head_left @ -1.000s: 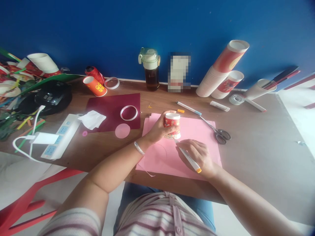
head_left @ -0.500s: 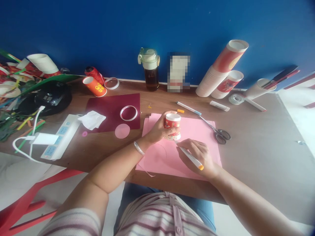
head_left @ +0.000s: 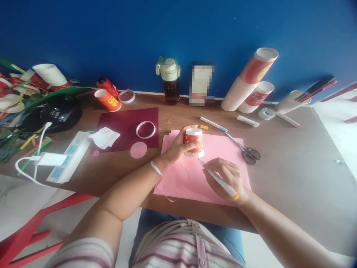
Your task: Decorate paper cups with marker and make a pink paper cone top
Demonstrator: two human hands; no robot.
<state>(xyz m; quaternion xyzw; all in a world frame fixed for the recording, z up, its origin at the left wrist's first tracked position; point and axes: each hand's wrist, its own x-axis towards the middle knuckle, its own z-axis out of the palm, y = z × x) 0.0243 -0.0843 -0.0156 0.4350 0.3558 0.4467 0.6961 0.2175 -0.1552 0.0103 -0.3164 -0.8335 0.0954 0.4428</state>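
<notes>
Leftmost, well out from your left hand, lies a white power strip; nearer that hand is a maroon sheet, with a pink paper disc overlapping its near edge. Your left hand curls round a red printed paper cup, thumb and fingers closed on its sides, narrower end up, over the pink sheets. Just to its right, your right hand pinches a white marker, nib towards the cup's lower edge; whether it touches paper, I cannot tell. Right of and beyond that hand, dark-handled scissors lie across the sheets' edge.
</notes>
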